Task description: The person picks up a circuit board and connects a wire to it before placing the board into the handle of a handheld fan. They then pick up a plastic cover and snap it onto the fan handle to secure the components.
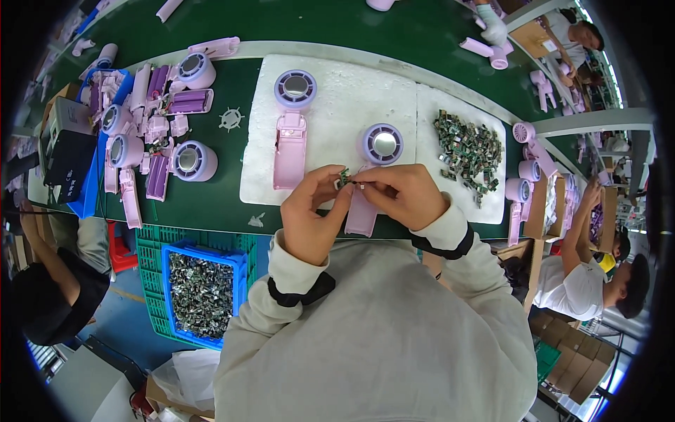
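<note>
Between thumb and fingers, my left hand pinches a small green circuit board. My right hand is closed at the board's right side, its fingertips on a small connector or wire end too tiny to make out fully. Under both hands lies a pink handheld fan housing, its round lilac head pointing away from me; my fingers cover its middle. To the left, a second pink fan rests with its handle open on the white foam board.
A heap of small circuit boards sits at the foam's right. Pink fan parts and a blue tray crowd the left of the green bench. Below stands a blue crate full of boards. Other people work at both sides; more fans lie right.
</note>
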Motion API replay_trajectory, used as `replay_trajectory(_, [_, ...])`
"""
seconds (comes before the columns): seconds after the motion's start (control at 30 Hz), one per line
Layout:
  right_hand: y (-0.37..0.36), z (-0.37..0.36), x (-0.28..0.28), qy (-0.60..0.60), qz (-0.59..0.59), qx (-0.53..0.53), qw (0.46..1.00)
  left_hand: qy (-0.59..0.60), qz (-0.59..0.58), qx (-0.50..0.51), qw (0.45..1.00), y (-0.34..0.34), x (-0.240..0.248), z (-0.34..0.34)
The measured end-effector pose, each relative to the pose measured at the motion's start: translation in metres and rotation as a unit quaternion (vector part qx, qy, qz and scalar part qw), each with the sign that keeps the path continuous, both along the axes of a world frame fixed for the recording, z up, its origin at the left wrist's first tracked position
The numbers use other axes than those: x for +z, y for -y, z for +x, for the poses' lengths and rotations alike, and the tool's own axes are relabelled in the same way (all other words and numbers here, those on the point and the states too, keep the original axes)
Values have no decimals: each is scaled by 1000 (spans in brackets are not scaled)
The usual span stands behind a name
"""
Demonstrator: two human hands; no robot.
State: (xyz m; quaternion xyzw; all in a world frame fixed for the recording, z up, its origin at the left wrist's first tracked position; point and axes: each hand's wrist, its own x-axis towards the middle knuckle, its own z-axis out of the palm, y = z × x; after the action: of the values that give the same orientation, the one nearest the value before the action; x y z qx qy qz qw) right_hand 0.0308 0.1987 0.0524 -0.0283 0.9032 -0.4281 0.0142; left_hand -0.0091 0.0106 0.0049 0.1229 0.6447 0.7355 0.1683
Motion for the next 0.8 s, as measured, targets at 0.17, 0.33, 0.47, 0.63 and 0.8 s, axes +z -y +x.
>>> replay_trajectory(0.17, [1, 4, -9, -135, 98, 27, 986, 13, 5, -6, 1000, -2, -4, -2])
replay_trajectory(0.33, [-4, 7, -10, -137, 119, 40, 983, 33, 46, -31, 998, -4, -2, -7])
replay_trajectory(0.47, [-5, 5, -9, -138, 125, 53, 981, 28, 22, -24, 999, -4, 0, -4])
replay_trajectory(0.63, [-2, -3, -4, -131, 167, 85, 974, -213, -159, 20, 964, -6, 5, 2])
replay_trajectory(0.8, [-3, -6, -5, -130, 132, 85, 979, -231, -166, 48, 958, -2, 7, 4])
